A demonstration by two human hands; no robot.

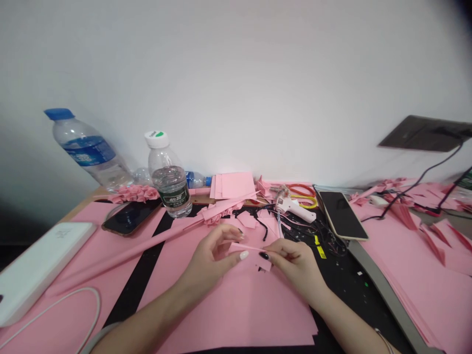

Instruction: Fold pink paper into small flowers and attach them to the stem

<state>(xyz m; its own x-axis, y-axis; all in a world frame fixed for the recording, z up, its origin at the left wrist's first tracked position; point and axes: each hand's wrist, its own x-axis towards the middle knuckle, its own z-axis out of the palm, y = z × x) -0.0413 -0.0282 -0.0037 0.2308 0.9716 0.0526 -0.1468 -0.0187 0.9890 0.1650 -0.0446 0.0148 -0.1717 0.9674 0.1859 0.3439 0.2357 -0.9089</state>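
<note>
Between my two hands is a small piece of pink paper [246,247], held above large pink sheets [221,314]. My left hand [217,250] grips its left end, the white-nailed thumb in front and the fingers curled behind. With thumb and fingertips, my right hand [291,260] pinches the right end. The fingers partly hide the paper, so its exact fold cannot be made out. Just beyond my hands lie pink paper scraps [247,220] and a long rolled pink paper stick [147,246] with folded paper at its end.
Behind my right hand lie a white glue gun [297,209], scissors [304,191] and a phone [344,216]. A water bottle [169,182], a taller bottle [88,147], another phone [131,218] and a white power bank [47,265] stand or lie left. Cables [420,182] trail at right.
</note>
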